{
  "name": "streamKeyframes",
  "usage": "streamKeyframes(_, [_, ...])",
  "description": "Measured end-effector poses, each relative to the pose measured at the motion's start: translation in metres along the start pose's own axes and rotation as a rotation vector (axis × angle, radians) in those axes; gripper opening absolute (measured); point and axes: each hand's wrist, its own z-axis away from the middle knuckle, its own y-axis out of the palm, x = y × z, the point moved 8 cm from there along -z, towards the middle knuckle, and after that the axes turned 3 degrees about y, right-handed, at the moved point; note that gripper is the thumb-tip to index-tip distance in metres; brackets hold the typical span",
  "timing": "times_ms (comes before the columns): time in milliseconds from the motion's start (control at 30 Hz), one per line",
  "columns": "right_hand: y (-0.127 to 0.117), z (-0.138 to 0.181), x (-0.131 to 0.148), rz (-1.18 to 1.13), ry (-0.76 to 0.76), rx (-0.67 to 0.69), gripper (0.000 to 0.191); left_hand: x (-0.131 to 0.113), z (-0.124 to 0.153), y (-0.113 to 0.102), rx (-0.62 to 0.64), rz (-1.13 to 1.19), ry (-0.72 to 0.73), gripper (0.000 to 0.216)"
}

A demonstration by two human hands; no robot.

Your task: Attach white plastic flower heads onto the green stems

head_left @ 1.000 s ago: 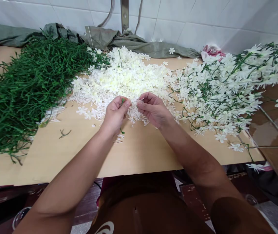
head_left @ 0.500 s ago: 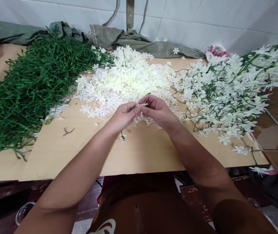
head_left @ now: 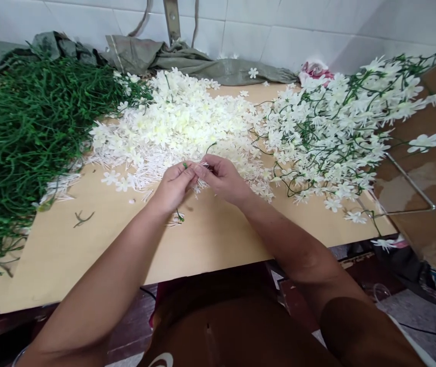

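Observation:
My left hand pinches a thin green plastic stem whose lower end hangs below the palm. My right hand meets it fingertip to fingertip and holds a small white flower piece against the stem's tip. Both hands hover over the near edge of a big heap of loose white artificial flowers on the light wooden table.
A large pile of bare green stems lies at the left. Finished sprays of white flowers on green stems lie at the right. Grey-green sacking runs along the tiled wall. A brown board with a metal wire frame sits at far right.
My two hands have come together from slightly apart, so that the fingertips now touch at the stem's tip. The camera view has shifted a little to the right and down.

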Motion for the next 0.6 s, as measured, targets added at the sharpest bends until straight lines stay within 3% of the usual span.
streamKeyframes(100, [-0.004,0.006,0.013,0.147,-0.127,-0.132,0.042,-0.005,0.002,0.001,-0.091,0.076,0.01,0.039])
streamKeyframes(167, [0.005,0.017,0.028,0.308,-0.23,-0.151,0.034,-0.008,0.002,-0.004,-0.164,0.119,0.014,0.038])
streamKeyframes(233, [0.031,0.033,0.049,0.445,-0.405,-0.039,0.027,-0.009,-0.001,-0.015,-0.247,0.146,0.003,0.038])
streamKeyframes(333, [0.082,0.067,0.08,0.578,-0.765,0.276,0.023,-0.011,-0.005,-0.032,-0.309,0.159,-0.009,0.042])
streamKeyframes(400, [0.095,0.073,0.084,0.65,-0.787,0.427,0.024,-0.013,-0.007,-0.034,-0.251,0.146,-0.004,0.044])
streamKeyframes(500, [0.053,0.053,0.079,0.641,-0.558,0.272,0.024,-0.015,-0.005,-0.034,-0.217,0.101,-0.007,0.048])
streamKeyframes(600, [-0.019,0.051,0.059,0.583,-0.287,0.099,0.018,-0.016,0.0,-0.036,-0.28,0.082,-0.009,0.033])
